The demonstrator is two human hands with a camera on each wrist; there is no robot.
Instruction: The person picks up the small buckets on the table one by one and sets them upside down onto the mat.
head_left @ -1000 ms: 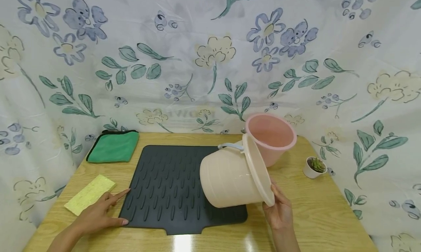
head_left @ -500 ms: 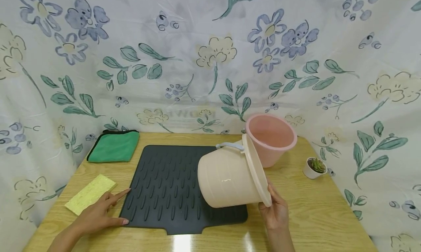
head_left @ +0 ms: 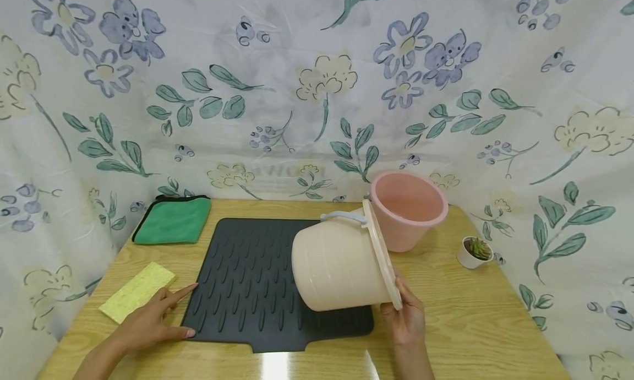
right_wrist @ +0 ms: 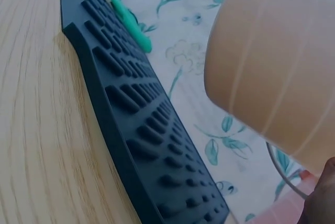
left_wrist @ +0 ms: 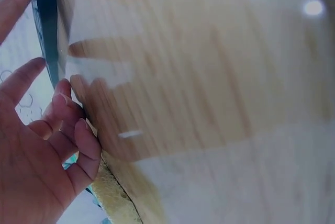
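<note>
My right hand (head_left: 407,319) grips the rim of a cream bucket (head_left: 337,261). The bucket is tipped on its side, its mouth toward the right and its base toward the left, above the right part of a dark ridged drying mat (head_left: 242,275). A pale blue handle (head_left: 344,216) lies along its upper side. In the right wrist view, the bucket's wall (right_wrist: 272,67) is apart from the mat (right_wrist: 141,114). My left hand (head_left: 143,325) rests at the mat's left edge, index finger and thumb touching it; in the left wrist view, the other fingers (left_wrist: 78,150) bend loosely against the table.
A pink bucket (head_left: 406,237) stands upright at the back right, behind the cream one. A small potted succulent (head_left: 474,253) is farther right. A yellow sponge (head_left: 138,292) lies beside my left hand, and a folded green cloth (head_left: 173,220) behind it. Flowered curtain (head_left: 277,93) encloses the table.
My right hand has carried the cream bucket a little to the left over the mat. The left hand has stayed at the mat's edge.
</note>
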